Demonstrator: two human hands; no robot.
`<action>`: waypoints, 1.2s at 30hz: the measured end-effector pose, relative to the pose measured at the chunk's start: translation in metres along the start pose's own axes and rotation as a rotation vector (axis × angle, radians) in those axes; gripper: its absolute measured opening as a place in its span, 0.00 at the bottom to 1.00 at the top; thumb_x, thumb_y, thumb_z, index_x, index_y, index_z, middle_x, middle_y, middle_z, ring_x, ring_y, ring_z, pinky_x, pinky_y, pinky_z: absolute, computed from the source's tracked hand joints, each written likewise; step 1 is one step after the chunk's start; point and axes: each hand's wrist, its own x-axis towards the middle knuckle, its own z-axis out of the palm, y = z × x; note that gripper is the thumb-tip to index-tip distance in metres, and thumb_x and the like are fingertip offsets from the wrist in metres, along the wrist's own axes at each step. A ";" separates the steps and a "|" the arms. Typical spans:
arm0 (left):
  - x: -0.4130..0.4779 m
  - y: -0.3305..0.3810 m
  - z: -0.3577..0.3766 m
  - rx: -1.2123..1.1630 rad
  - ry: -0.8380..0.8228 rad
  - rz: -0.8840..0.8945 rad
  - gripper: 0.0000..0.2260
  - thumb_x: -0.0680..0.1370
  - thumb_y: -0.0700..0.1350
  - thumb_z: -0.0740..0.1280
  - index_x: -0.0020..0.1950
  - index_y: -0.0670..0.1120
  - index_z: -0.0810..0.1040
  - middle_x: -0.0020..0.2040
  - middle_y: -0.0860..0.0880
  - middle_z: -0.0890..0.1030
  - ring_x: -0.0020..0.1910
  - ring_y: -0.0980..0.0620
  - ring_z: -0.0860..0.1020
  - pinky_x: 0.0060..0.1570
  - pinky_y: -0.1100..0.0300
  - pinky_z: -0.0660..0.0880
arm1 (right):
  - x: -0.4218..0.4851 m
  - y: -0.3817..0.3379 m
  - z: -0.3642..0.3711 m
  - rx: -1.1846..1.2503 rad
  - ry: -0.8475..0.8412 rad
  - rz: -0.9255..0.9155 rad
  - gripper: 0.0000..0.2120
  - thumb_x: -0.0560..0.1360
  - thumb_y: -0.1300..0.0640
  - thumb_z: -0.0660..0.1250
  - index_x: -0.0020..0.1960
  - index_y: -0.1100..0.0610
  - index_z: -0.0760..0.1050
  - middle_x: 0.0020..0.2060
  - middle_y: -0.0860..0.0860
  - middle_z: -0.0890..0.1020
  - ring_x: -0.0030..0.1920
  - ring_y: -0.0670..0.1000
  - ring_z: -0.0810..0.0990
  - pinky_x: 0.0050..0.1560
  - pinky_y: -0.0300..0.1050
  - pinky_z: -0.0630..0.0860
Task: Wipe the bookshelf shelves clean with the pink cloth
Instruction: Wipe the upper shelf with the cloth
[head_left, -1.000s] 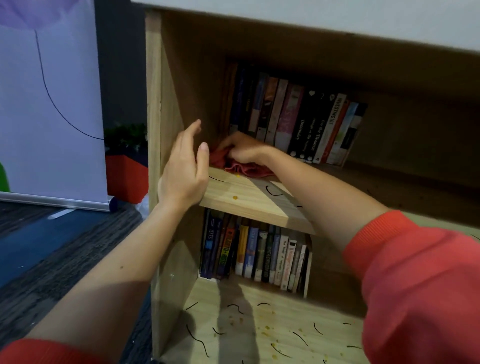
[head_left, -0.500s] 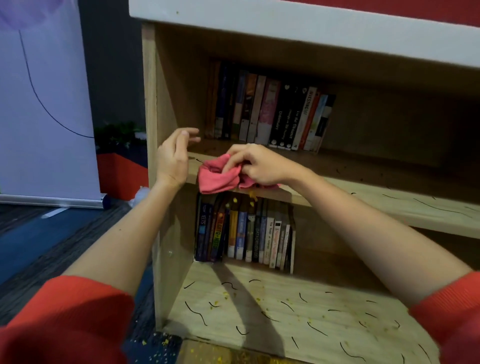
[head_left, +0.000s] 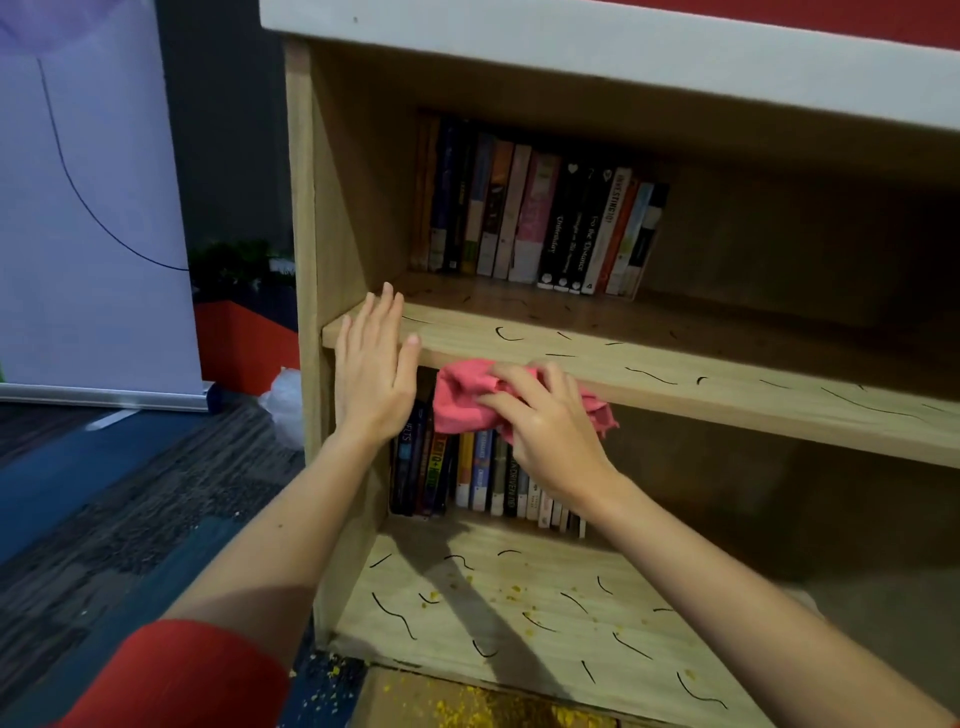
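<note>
A: We log the bookshelf (head_left: 332, 208) as cut off at right. The lower books (head_left: 470, 470) are partly hidden behind our hands.
B: The middle shelf (head_left: 727, 395) shows black squiggles, and the bottom shelf (head_left: 519, 613) yellow crumbs.
A: Our right hand (head_left: 545, 423) grips the pink cloth (head_left: 460, 397) at the middle shelf's front edge. Our left hand (head_left: 371, 374) is flat, fingers straight, just beside the cloth.

The pink cloth (head_left: 465, 397) is bunched into a crumpled wad at the centre of the frame. The right hand (head_left: 545, 421) grips it at the front edge of the middle shelf (head_left: 675, 384), and its left part droops below that edge. The bookshelf (head_left: 306, 208) is light wood with a white top board (head_left: 571, 47) and fills the centre and right of the frame. The middle shelf runs from centre left to the right edge, scattered with black squiggles (head_left: 508, 335). The bottom shelf (head_left: 519, 613), lower centre, carries more squiggles and yellow crumbs (head_left: 514, 590).
</note>
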 end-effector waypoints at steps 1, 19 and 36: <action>0.000 0.000 0.000 0.007 -0.011 0.001 0.26 0.80 0.51 0.47 0.75 0.42 0.59 0.76 0.47 0.58 0.75 0.53 0.53 0.68 0.70 0.35 | 0.001 0.000 0.000 -0.008 0.003 -0.010 0.17 0.62 0.71 0.73 0.50 0.61 0.81 0.53 0.57 0.81 0.51 0.54 0.65 0.44 0.49 0.71; 0.003 0.003 -0.016 -0.136 -0.092 -0.018 0.25 0.79 0.51 0.47 0.73 0.44 0.65 0.75 0.48 0.60 0.74 0.54 0.57 0.71 0.62 0.43 | 0.043 -0.012 -0.013 -0.035 -0.142 0.157 0.16 0.74 0.71 0.60 0.59 0.62 0.77 0.54 0.54 0.75 0.52 0.56 0.67 0.51 0.50 0.69; -0.009 0.000 -0.037 -0.460 0.082 -0.289 0.17 0.83 0.42 0.52 0.72 0.41 0.64 0.74 0.47 0.62 0.72 0.55 0.60 0.69 0.66 0.55 | 0.091 -0.020 0.005 0.100 -0.348 0.025 0.16 0.76 0.63 0.62 0.62 0.53 0.77 0.59 0.50 0.73 0.56 0.53 0.65 0.58 0.47 0.64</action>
